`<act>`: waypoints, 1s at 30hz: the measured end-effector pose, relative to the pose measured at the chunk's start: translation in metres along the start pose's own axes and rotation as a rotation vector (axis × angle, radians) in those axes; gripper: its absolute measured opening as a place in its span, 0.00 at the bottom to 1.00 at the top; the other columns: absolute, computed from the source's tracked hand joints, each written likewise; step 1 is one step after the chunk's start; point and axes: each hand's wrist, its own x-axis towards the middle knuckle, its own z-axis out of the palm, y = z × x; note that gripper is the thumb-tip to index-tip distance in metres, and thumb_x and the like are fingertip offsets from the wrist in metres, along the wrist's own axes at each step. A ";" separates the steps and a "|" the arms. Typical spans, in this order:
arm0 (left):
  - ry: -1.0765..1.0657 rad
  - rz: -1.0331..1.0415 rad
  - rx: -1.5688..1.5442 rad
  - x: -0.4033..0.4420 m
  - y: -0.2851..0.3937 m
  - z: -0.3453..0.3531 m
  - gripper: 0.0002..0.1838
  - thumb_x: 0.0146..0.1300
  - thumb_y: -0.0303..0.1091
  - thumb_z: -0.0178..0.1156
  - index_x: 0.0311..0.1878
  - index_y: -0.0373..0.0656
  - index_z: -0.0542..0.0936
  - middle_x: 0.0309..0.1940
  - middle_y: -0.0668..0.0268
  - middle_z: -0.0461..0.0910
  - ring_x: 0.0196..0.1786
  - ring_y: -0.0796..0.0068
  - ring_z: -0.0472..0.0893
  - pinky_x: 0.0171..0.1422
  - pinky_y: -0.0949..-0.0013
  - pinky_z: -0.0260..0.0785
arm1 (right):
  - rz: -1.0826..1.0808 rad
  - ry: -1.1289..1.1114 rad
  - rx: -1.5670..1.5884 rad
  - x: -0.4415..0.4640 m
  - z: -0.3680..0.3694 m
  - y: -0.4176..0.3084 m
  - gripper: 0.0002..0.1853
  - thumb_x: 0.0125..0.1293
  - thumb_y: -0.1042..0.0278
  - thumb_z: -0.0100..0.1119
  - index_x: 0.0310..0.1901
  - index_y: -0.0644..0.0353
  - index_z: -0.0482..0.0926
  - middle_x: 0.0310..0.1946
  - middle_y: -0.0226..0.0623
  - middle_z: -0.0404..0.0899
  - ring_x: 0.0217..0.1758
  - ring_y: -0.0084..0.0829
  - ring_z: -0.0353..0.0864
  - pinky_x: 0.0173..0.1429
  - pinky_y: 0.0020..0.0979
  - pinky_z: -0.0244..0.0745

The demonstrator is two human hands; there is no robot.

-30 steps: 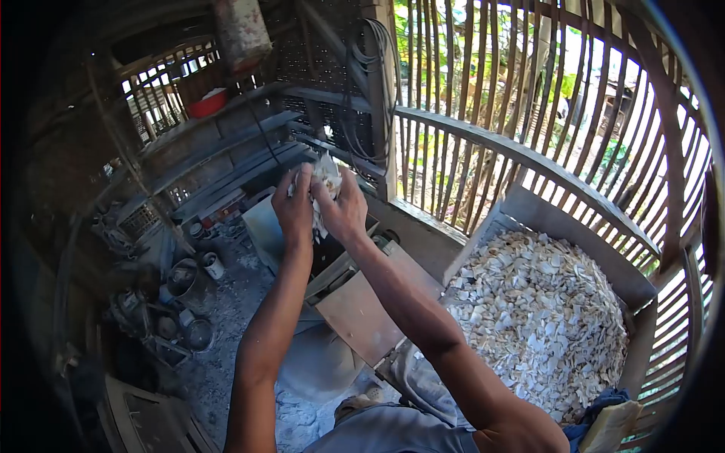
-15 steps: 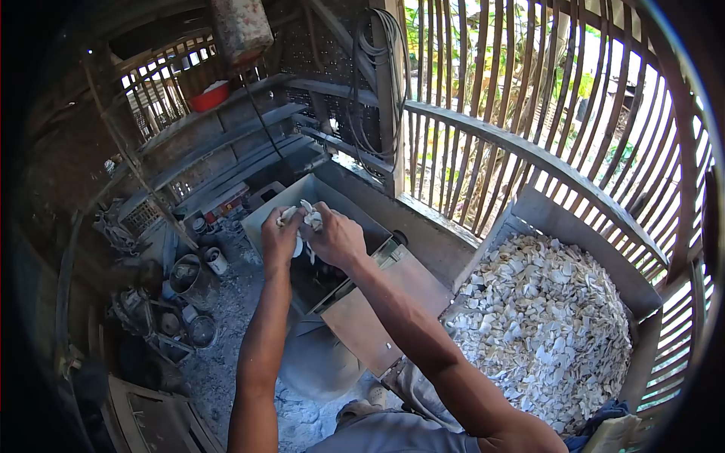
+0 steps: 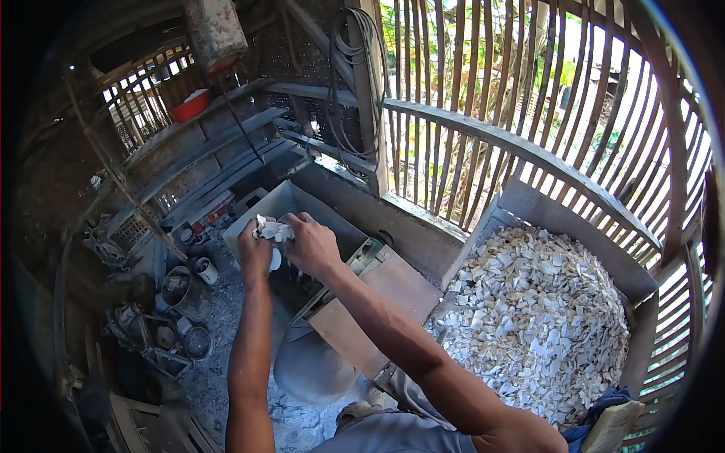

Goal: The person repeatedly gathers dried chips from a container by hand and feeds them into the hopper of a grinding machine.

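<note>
Over an open metal bin [image 3: 260,202], my left hand [image 3: 254,251] and my right hand [image 3: 311,246] are held close together. Both have their fingers closed on pale, shell-like pieces [image 3: 273,229], which stick out between thumbs and fingertips. A rounder white piece [image 3: 275,259] shows just below, beside my left hand; whether it is held cannot be made out. The inside of the bin is dark. At its near side lies a flat brownish board [image 3: 377,291], beneath my right forearm.
A large heap of similar whitish pieces [image 3: 536,325] fills a wooden enclosure on the right. Buckets [image 3: 185,291] and cans stand on the dusty floor at left. A rusty cylinder [image 3: 215,34] hangs overhead; a red basin [image 3: 190,106] sits on a ledge. Wooden slats form the right wall.
The view has shifted, so the surroundings appear further left. My hands stay together over the bin, and more of the pale pieces now shows between them.
</note>
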 end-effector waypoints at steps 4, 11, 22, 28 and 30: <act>-0.016 0.014 0.013 -0.004 0.007 -0.004 0.11 0.63 0.23 0.55 0.46 0.36 0.83 0.38 0.62 0.85 0.42 0.73 0.82 0.48 0.66 0.75 | -0.011 0.000 -0.033 -0.003 -0.001 -0.004 0.23 0.58 0.63 0.65 0.56 0.54 0.77 0.47 0.47 0.80 0.46 0.54 0.84 0.49 0.49 0.80; -0.002 0.019 0.052 0.001 -0.013 -0.006 0.11 0.65 0.24 0.56 0.47 0.36 0.83 0.40 0.62 0.84 0.40 0.71 0.82 0.46 0.66 0.75 | -0.021 0.109 0.025 -0.005 0.008 -0.001 0.21 0.57 0.67 0.65 0.53 0.55 0.76 0.45 0.48 0.79 0.46 0.55 0.83 0.49 0.51 0.79; 0.030 -0.066 0.014 -0.004 0.000 -0.008 0.07 0.56 0.26 0.58 0.38 0.38 0.78 0.30 0.67 0.77 0.31 0.79 0.74 0.34 0.71 0.68 | -0.003 0.089 0.091 -0.006 0.007 -0.004 0.22 0.52 0.74 0.65 0.51 0.58 0.73 0.45 0.50 0.77 0.46 0.55 0.83 0.48 0.50 0.79; -0.005 -0.041 -0.027 0.003 -0.021 -0.008 0.05 0.59 0.24 0.58 0.39 0.42 0.78 0.31 0.70 0.75 0.32 0.81 0.73 0.33 0.73 0.66 | -0.031 0.127 0.109 -0.005 0.011 -0.003 0.20 0.54 0.75 0.62 0.50 0.59 0.72 0.46 0.51 0.77 0.46 0.56 0.83 0.47 0.51 0.79; -0.024 -0.114 -0.019 -0.002 -0.010 -0.010 0.05 0.60 0.23 0.56 0.39 0.42 0.78 0.33 0.70 0.76 0.33 0.80 0.75 0.35 0.74 0.67 | -0.034 0.137 0.098 -0.005 0.013 -0.002 0.20 0.55 0.74 0.62 0.50 0.58 0.72 0.46 0.50 0.77 0.46 0.55 0.82 0.47 0.51 0.78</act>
